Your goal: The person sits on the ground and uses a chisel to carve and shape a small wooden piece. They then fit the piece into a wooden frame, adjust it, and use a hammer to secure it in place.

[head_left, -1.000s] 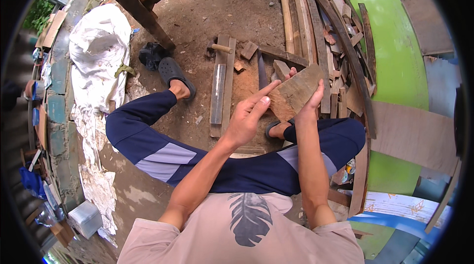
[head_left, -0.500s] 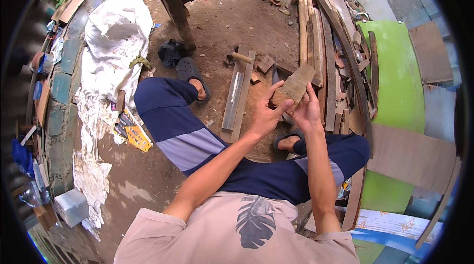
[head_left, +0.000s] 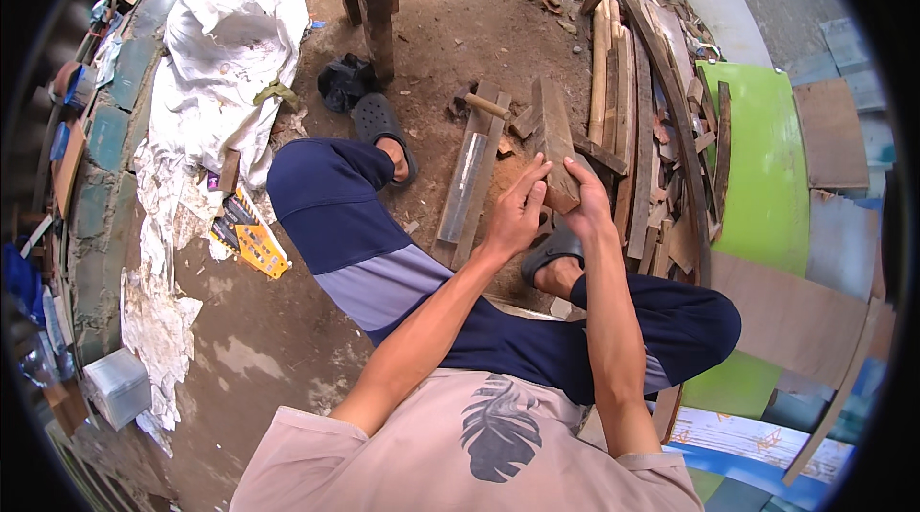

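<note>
A brown wooden block (head_left: 550, 129) is between my hands, its far end pointing away from me. My right hand (head_left: 587, 204) is closed round the right side of its near end. My left hand (head_left: 517, 213) presses its fingers against the block's left side, near the same end. Just left of the block, a wooden handle (head_left: 487, 106) lies across a plank (head_left: 479, 201). A long grey metal-like strip (head_left: 464, 188) rests along that plank.
Long timber strips (head_left: 623, 119) and scraps are piled on the right beside a green panel (head_left: 757, 158). A slatted wooden frame (head_left: 379, 19) stands ahead. White sheeting (head_left: 225, 52) and a yellow-and-black package (head_left: 257, 244) lie on the left.
The block has turned from showing its broad face, held slantwise, to pointing lengthwise away from me. Both hands have shifted to its near end. The view has moved slightly.
</note>
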Demonstrator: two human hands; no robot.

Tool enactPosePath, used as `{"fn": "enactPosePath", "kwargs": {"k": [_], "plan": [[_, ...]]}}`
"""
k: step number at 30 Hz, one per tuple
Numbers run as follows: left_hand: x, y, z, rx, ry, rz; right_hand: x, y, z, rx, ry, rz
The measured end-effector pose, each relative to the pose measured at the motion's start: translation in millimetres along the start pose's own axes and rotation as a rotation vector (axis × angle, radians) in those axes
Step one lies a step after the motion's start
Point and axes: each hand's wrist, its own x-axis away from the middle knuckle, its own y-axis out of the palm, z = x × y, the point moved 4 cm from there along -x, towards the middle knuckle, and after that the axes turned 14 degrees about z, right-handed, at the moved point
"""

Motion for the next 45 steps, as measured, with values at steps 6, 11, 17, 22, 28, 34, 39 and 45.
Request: {"fn": "enactPosePath", "kwargs": {"k": [6,11,17,22,28,34,39,45], "plan": [[-5.0,1.5,-16.4,0.359,-0.474,0.041,17.6,22.9,-28.5,0.116,-0.340,-0.037],[-17.6,-8.9,-9.9,0.352,-0.440,0.149,13.6,48.3,-27.8,0.279,-0.433,0.015],[-24.8,-39.4,-29.4,0.290,-0.455,0.288,9.4,76.5,4.8,0.419,-0.442,0.024],[-21.2,-55.1,-51.6,0.303,-0.642,0.375,-0.2,76.2,29.0,0.493,-0.551,0.028],[-31.9,-82.5,-51.2,0.383,-0.685,0.613,1.9,60.7,2.3,0.436,-0.528,0.149],[-30.3,-68.2,-49.3,0.416,-0.665,0.602,4.7,24.7,-13.5,0.321,-0.597,0.268],[-28.0,-58.9,-51.1,0.383,-0.660,0.556,9.2,6.8,-17.5,0.202,-0.602,0.317],[-25.9,-56.6,-49.6,0.366,-0.653,0.522,12.0,-11.5,-22.9,0.166,-0.621,0.366]]}}
